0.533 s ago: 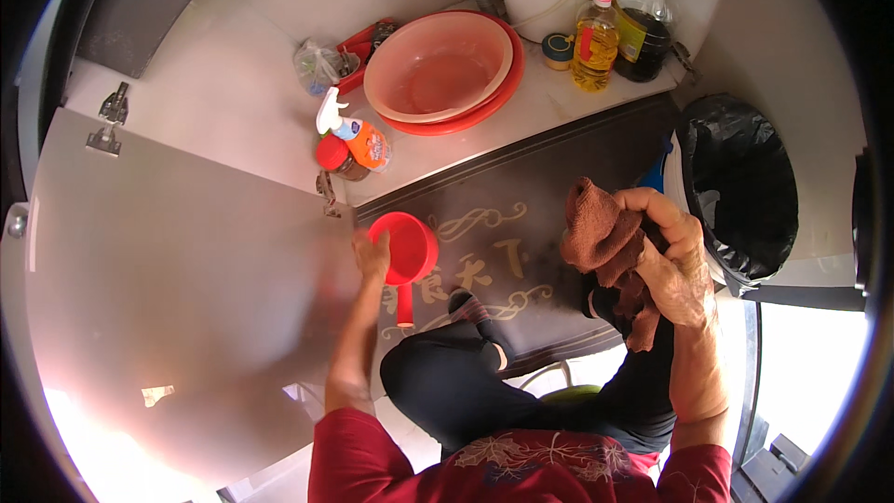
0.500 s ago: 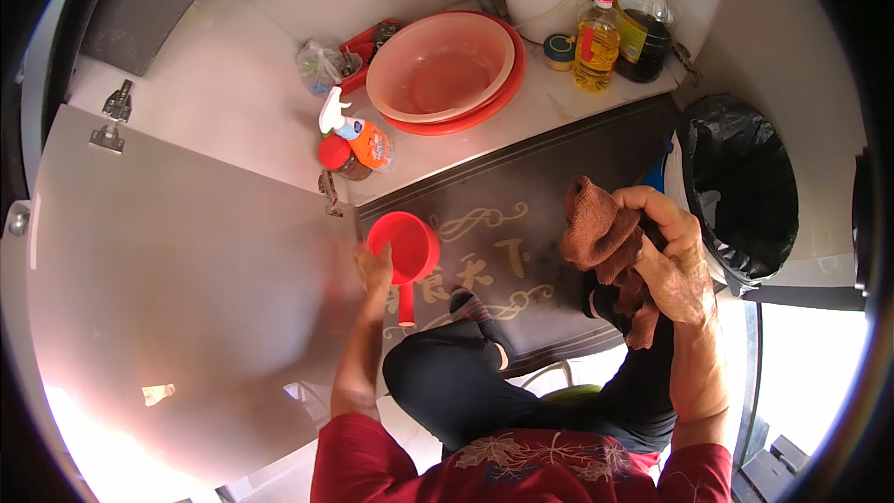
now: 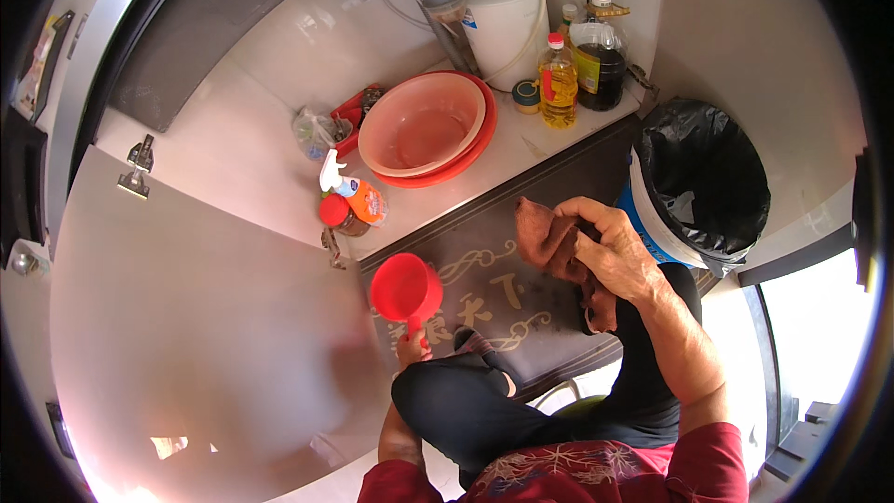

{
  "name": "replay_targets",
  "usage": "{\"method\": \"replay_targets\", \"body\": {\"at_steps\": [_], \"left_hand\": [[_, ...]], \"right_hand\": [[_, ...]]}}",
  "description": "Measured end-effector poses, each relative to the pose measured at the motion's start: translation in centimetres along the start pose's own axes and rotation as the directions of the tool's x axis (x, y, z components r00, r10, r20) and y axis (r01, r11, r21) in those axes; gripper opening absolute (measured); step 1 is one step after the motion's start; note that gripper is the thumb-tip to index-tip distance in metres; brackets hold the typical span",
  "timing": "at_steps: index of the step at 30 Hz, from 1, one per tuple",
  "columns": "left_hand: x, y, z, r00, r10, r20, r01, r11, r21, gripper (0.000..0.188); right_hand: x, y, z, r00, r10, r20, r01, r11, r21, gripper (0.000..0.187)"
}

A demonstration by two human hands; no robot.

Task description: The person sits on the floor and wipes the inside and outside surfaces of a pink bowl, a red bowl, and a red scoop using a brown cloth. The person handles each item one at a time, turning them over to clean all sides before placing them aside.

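Note:
A red plastic water dipper [image 3: 406, 288] is held by its handle in my left hand [image 3: 412, 350], its round bowl facing up over the dark floor mat [image 3: 535, 317]. The fingers of that hand are wrapped round the handle, beside my bent knee. My right hand [image 3: 616, 256] grips a bunched brown cloth [image 3: 545, 240], whose lower end hangs down in front of my other leg. The cloth is above the mat, just left of the lined bin.
Inside the open cabinet stand nested pink and red basins [image 3: 424, 126], a spray bottle [image 3: 358, 196], a red-lidded jar [image 3: 340, 214], an oil bottle [image 3: 559, 84], a dark bottle [image 3: 601, 70] and a white tank [image 3: 507, 23]. The bin [image 3: 708, 182] is at right, the cabinet door [image 3: 205, 317] at left.
My left hand has shifted from the dipper's rim down to its handle. The view has tilted up, showing more of the cabinet's back. My right hand still holds the cloth.

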State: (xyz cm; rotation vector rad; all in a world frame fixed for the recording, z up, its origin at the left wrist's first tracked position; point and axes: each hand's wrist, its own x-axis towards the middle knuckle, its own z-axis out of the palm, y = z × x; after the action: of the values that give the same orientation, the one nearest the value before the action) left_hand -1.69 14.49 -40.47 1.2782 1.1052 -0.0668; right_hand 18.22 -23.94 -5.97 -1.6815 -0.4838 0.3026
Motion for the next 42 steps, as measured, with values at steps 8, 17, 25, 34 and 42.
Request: {"method": "replay_targets", "body": {"at_steps": [8, 17, 25, 34, 42], "left_hand": [[-11.9, 14.5, 5.7, 0.864, 0.082, 0.497, 0.048, 0.969, -0.243, 0.024], [-21.8, 23.9, 13.0, 0.544, 0.173, 0.821, -0.268, 0.963, -0.025, 0.056], [-26.3, 22.5, 14.9, 0.585, 0.25, 0.772, -0.611, 0.761, 0.217, 0.068], [-26.4, 21.8, 17.2, 0.525, 0.103, 0.845, -0.288, 0.956, 0.063, 0.044], [-26.6, 20.0, 18.9, 0.587, 0.112, 0.802, -0.32, 0.942, 0.103, 0.023]], "right_hand": [[1.4, 0.9, 2.1, 0.918, -0.055, -0.392, 0.164, 0.955, 0.248, 0.028], [2.3, -0.9, 5.1, 0.399, -0.867, -0.299, 0.401, 0.458, -0.793, 0.036], [5.4, 3.3, -4.1, 0.754, -0.327, -0.57, 0.171, 0.935, -0.31, 0.025], [4.5, 4.7, -6.1, 0.911, -0.011, -0.412, 0.179, 0.912, 0.37, 0.024], [2.1, 3.5, -6.2, 0.938, 0.027, -0.346, 0.152, 0.865, 0.478, 0.024]]}}
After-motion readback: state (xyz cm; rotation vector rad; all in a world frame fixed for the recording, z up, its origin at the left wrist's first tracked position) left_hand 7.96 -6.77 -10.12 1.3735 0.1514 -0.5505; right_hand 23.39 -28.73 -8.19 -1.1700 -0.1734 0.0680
